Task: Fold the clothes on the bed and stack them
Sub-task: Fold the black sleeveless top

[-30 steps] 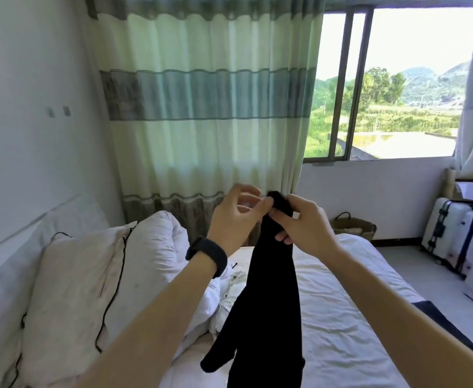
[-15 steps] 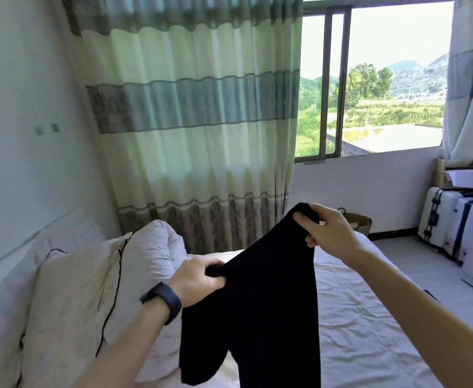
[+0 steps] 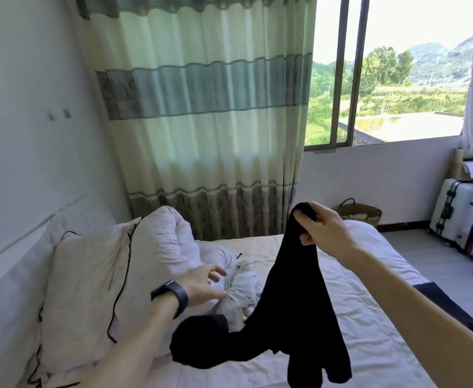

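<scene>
A first-person view looks down over a bed covered in a white sheet, in a bright bedroom.

The right hand is raised above the middle of the bed. Its fingers and thumb are curled round the top of a black garment, bunching the cloth in a tight grip. The garment hangs from that hand in a long dark drape. Its lower part spreads out, and one end trails to the left and rests in a heap on the sheet near the left forearm. What kind of clothing it is cannot be told.

The left hand has nothing in it. Its fingers are spread and relaxed, and it hovers just over a crumpled pale garment that lies on the bed between the two arms, beside the hanging black cloth. A black wristband sits on the left wrist.

To the left, a large white pillow with black piping leans against the wall, with a bunched white duvet next to it. Behind the bed hangs a green and white striped curtain. To its right, a window shows trees and hills. A woven basket sits on the floor under the window, and white suitcases stand at the far right.
</scene>
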A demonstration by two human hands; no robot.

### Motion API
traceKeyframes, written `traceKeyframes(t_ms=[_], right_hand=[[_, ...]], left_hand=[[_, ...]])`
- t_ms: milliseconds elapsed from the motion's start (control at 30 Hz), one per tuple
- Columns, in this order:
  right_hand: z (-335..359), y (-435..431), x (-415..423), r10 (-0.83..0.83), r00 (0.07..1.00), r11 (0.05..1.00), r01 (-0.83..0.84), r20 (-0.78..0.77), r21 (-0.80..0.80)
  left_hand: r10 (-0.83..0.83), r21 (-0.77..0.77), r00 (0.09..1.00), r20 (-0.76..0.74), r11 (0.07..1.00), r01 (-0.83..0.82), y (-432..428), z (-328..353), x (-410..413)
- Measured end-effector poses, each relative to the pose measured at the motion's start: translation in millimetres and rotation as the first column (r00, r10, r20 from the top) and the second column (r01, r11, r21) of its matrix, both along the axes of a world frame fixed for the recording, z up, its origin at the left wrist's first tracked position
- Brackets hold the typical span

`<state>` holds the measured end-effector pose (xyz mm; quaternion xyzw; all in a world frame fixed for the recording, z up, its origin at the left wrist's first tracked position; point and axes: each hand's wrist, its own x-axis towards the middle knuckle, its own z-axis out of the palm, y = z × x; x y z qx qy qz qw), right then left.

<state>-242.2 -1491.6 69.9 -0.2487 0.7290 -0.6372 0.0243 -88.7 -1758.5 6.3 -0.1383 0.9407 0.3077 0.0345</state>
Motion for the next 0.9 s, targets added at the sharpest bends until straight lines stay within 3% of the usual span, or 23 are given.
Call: traceKeyframes(t_ms=[133, 300, 367, 467, 600, 667, 700, 800, 833, 900], right_hand=[[7, -8, 5, 0.051, 0.999, 0.999, -0.051, -0.004, 0.017], [14, 3, 10, 0.127, 0.99, 0.99, -0.13, 0.054, 0.053], [18, 9, 11, 0.175, 0.975, 0.984, -0.176, 0.135, -0.007], [21, 14, 14, 0.26, 0.935, 0.963, -0.232, 0.242, -0.139], [21, 12, 16, 0.31, 0.903, 0.934, -0.231, 0.297, -0.273], [18, 11, 16, 0.281, 0.908, 0.933, -0.182, 0.311, -0.311], [15, 12, 15, 0.275, 0.907, 0.929, -0.164, 0.32, -0.332], [8, 19, 9, 0.272, 0.886, 0.916, -0.12, 0.374, -0.382], [6, 23, 7, 0.284, 0.877, 0.914, -0.126, 0.387, -0.386], [6, 27, 5, 0.319, 0.858, 0.913, -0.164, 0.402, -0.373]], left_hand=[[-0.076, 0.242, 0.968, -0.239, 0.961, 0.135, 64, 12, -33], [-0.08, 0.245, 0.926, -0.369, 0.953, 0.18, 105, 37, -49], [-0.117, 0.176, 0.881, -0.457, 0.96, 0.219, 109, 46, -52], [-0.274, -0.137, 0.768, -0.579, 0.961, 0.24, 111, 65, -64], [-0.339, -0.239, 0.719, -0.606, 0.94, 0.241, 123, 93, -84], [-0.359, -0.272, 0.742, -0.566, 0.931, 0.244, 127, 109, -92], [-0.377, -0.237, 0.778, -0.502, 0.926, 0.295, 125, 117, -94], [-0.409, 0.173, 0.862, -0.301, 0.865, 0.471, 121, 133, -96], [-0.422, 0.208, 0.855, -0.3, 0.846, 0.49, 120, 134, -98], [-0.415, 0.133, 0.841, -0.347, 0.866, 0.482, 121, 134, -101]])
